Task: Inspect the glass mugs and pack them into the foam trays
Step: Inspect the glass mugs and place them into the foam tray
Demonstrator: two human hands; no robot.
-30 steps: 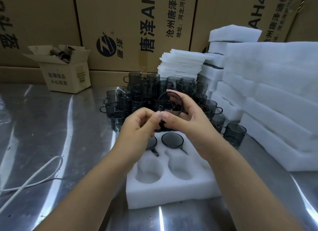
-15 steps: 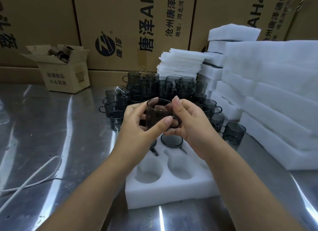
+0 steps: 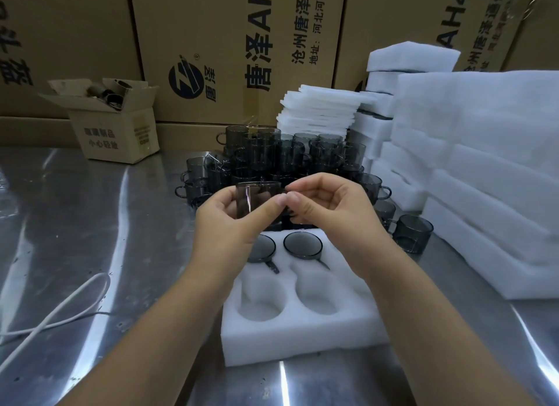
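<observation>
A smoky grey glass mug (image 3: 257, 198) is held up in front of me, above the far end of a white foam tray (image 3: 302, 333). My left hand (image 3: 230, 224) grips its body with thumb and fingers. My right hand (image 3: 332, 206) pinches its right side, where the handle is hidden. Two mugs (image 3: 302, 244) sit in the tray's far pockets, the left one partly behind my left hand. The two near pockets hold nothing. A crowd of several more grey mugs (image 3: 290, 154) stands on the steel table behind.
Stacks of white foam trays (image 3: 484, 169) fill the right side, with thin foam sheets (image 3: 320, 112) behind the mugs. A small open carton (image 3: 115, 133) stands at the back left. A white cable (image 3: 60, 312) lies at the left. Large cardboard boxes (image 3: 236, 48) wall the back.
The mug was turned in my hands from rim-toward-me to upright side-on. My left hand shifted from touching my right fingers to gripping the mug's body.
</observation>
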